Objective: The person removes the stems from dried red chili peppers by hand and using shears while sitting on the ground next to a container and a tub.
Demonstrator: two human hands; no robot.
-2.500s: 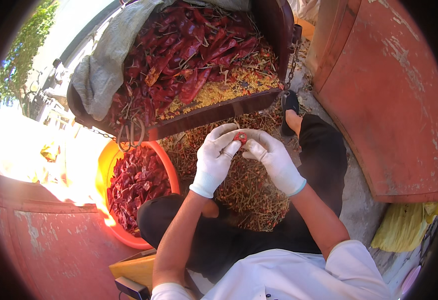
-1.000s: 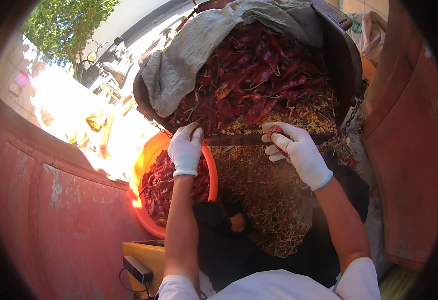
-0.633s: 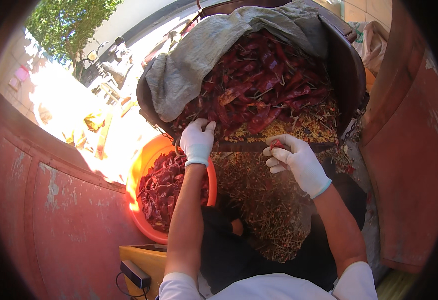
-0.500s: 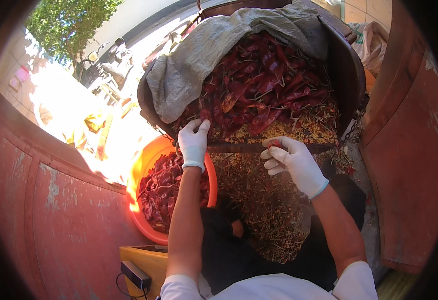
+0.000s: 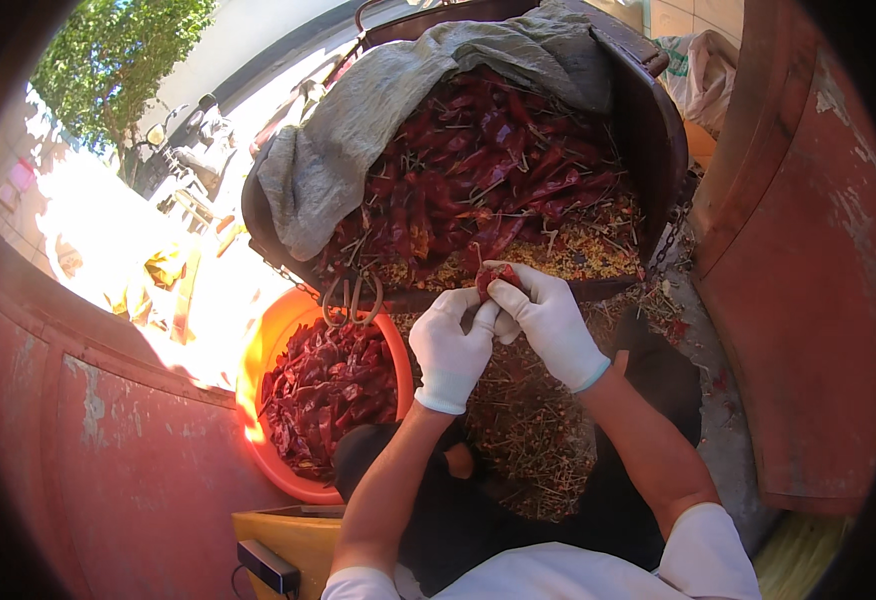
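Both my hands wear white gloves and meet in front of the metal trough's front lip. My right hand pinches a dried red chili pepper between thumb and fingers, its thin stem pointing up. My left hand is closed against the same chili from the left side; its fingertips are partly hidden behind the chili and the right hand. Just beyond lies a heap of dried red chilies with stems, yellow seeds scattered along its near edge. An orange tub on the left holds destemmed-looking red chili pods.
A dark metal trough carries the heap, partly covered by a grey woven sack. Metal hooks hang over the tub. Stems and seeds litter the floor between my legs. Red doors flank both sides; a yellow wooden box stands lower left.
My left hand has come away from the heap's left edge toward the right and met my right hand at the chili. My right hand has moved slightly left. The view has shifted a little.
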